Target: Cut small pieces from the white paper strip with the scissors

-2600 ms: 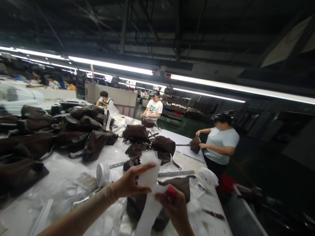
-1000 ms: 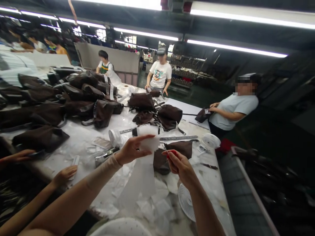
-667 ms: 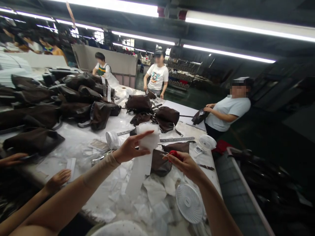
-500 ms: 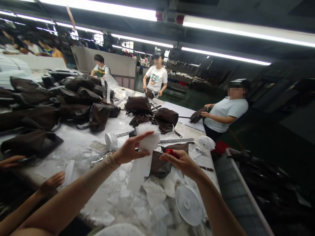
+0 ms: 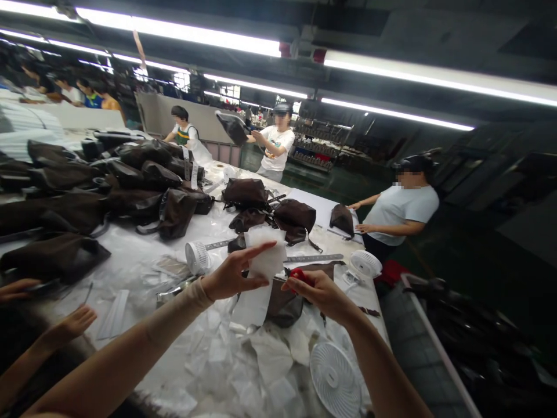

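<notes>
My left hand holds up a white paper strip over the table, pinching it between thumb and fingers with the index finger stretched out. My right hand grips a small red-handled cutter beside the strip's right edge. Behind the strip a dark brown bag lies on the white table. White paper scraps cover the table below my hands.
Many brown bags are piled at the left and middle. Small white fans and a metal ruler lie on the table. Another person's hands rest at the left edge. Three people work at the far and right sides.
The strip hanging from my left hand looks shorter than before. My right hand with the cutter has come closer to it. The far person has lifted a bag.
</notes>
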Action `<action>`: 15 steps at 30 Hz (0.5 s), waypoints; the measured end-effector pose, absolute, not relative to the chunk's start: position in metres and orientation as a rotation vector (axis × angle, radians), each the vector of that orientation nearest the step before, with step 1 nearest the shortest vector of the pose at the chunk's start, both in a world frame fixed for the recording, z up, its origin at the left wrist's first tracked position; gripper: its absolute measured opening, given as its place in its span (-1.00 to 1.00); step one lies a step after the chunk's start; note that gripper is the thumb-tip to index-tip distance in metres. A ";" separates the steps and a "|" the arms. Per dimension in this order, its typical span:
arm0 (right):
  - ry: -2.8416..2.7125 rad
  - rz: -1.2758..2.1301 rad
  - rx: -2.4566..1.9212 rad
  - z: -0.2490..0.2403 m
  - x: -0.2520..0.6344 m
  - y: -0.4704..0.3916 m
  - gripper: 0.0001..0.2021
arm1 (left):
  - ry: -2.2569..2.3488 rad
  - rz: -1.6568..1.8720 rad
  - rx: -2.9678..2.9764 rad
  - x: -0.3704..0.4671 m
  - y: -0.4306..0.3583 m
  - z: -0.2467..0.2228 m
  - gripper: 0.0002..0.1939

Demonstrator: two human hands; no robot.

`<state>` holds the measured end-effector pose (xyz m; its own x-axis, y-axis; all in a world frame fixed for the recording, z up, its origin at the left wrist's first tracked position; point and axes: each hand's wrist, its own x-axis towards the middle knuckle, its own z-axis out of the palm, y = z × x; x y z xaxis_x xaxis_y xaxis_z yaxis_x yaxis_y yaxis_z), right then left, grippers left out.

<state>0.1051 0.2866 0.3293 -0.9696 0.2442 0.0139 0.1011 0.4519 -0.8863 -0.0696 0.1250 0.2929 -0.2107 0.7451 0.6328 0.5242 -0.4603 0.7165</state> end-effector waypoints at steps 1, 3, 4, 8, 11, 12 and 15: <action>-2.551 1.566 -0.297 0.329 0.104 0.286 -0.50 | 1.496 1.736 1.844 -0.069 0.126 0.293 -0.23; -2.530 1.609 -0.279 0.328 0.102 0.283 -0.51 | 1.454 1.723 1.835 -0.068 0.126 0.293 -0.22; -2.524 1.622 -0.278 0.328 0.101 0.282 -0.51 | 1.442 1.712 1.829 -0.067 0.127 0.293 -0.22; -2.556 1.605 -0.284 0.329 0.099 0.282 -0.51 | 1.426 1.687 1.847 -0.066 0.126 0.295 -0.21; -2.572 1.595 -0.262 0.330 0.098 0.285 -0.53 | 1.415 1.675 1.877 -0.066 0.124 0.296 -0.21; -2.577 1.594 -0.260 0.330 0.098 0.286 -0.53 | 1.427 1.665 1.888 -0.066 0.124 0.297 -0.20; -2.604 1.589 -0.263 0.332 0.097 0.287 -0.53 | 1.480 1.640 1.924 -0.067 0.123 0.298 -0.18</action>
